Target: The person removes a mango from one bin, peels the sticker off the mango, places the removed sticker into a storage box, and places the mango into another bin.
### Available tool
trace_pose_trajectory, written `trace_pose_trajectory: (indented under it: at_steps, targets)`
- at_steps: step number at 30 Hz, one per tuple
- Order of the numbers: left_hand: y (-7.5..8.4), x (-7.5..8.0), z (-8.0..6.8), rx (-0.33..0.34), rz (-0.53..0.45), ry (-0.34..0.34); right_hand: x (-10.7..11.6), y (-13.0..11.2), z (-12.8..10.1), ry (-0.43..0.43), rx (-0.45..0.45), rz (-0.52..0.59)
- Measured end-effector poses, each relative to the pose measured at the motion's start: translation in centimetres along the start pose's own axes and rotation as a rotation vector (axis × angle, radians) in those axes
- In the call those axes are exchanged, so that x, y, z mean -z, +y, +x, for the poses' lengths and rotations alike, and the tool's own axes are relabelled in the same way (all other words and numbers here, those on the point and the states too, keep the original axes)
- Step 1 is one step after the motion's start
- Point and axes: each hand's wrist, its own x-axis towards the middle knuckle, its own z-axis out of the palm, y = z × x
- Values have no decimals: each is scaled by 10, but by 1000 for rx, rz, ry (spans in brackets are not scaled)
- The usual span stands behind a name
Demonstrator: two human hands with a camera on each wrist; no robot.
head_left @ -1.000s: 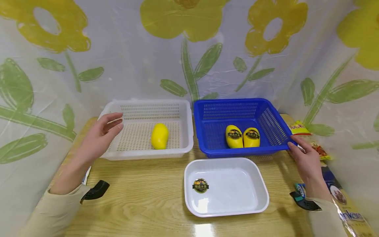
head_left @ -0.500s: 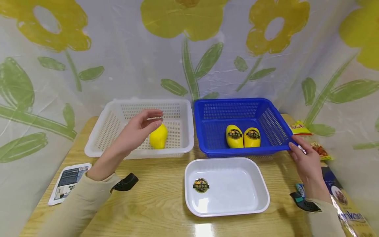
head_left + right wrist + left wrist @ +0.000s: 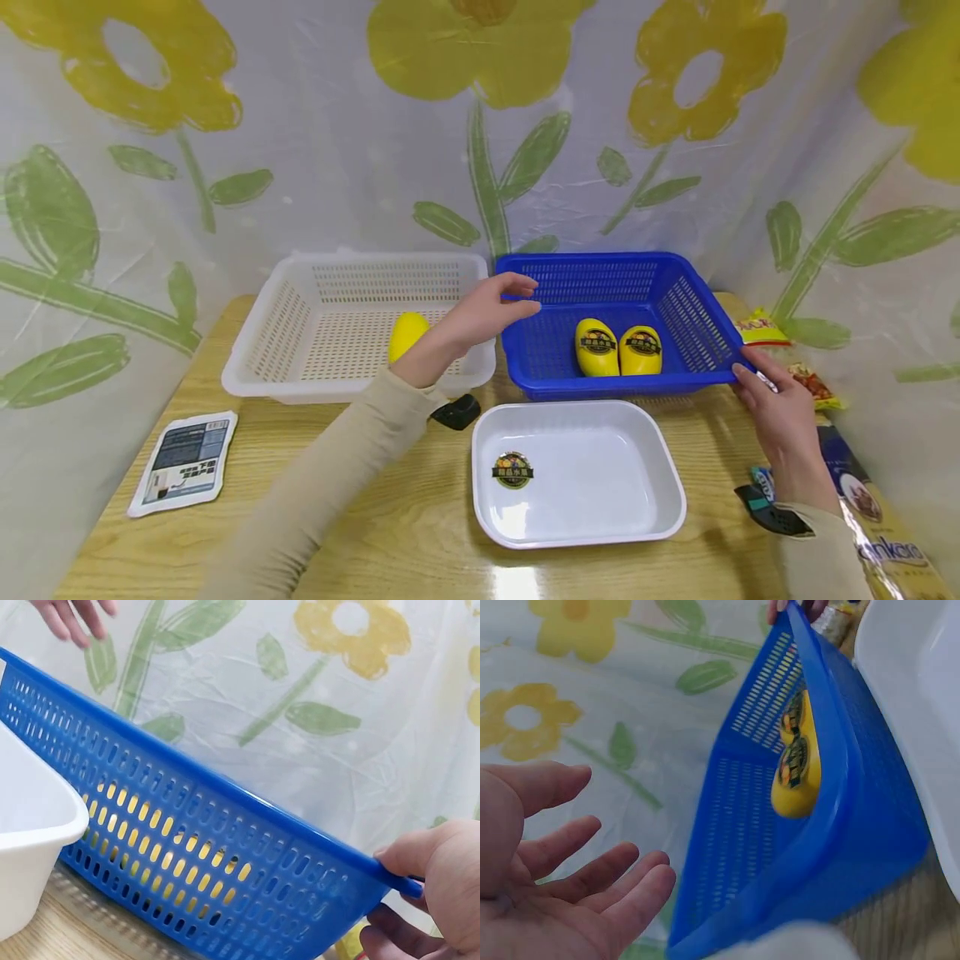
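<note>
A: What am I looking at?

B: From the head view, I see a wooden desk (image 3: 375, 500) with 2 baskets side by side at the back. The white basket (image 3: 330, 275) on the left holds 1 yellow mango (image 3: 406, 333). The blue basket (image 3: 600, 271) on the right holds 2 labelled mangoes (image 3: 618, 350) lying touching each other. A white tray (image 3: 667, 492) with a round sticker (image 3: 513, 470) sits in front of the blue basket.

A: And the hands?

B: My left hand (image 3: 487, 317) hovers at the blue basket's near-left corner, fingers relaxed and spread, holding nothing. The left wrist view shows the palm open beside the blue wall, apart from it. My right hand (image 3: 776, 408) has its grip on the basket's near-right corner: the right wrist view shows the thumb lying on top of the rim and fingers curled beneath it.

A: Where do the 2 mangoes lie relative to those hands?

B: Between them, on the basket floor, nearer the right hand, touched by neither.

A: What could go wrong?

B: I judge the basket is held at 1 corner only. If that corner lifts, the basket could tip and the 2 mangoes could roll. The left forearm crosses the white basket's front corner, so the sleeve could nudge it. Snack packets (image 3: 757, 327) lie just beside the right hand and could be brushed.
</note>
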Motion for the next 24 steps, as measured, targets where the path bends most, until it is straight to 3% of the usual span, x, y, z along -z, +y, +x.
trace_pose_trajectory:
  at_steps: [6, 14, 24]
  targets:
    - [0, -25, 30, 74, -1, -14, -6, 3, 3, 4, -15, -22]
    - [-8, -55, 61, 145, -77, 1, -4, 3, 0, 8, -30, 44]
    - [-14, -79, 91, 130, -284, -44, -2, -1, -4, 25, -30, 41]
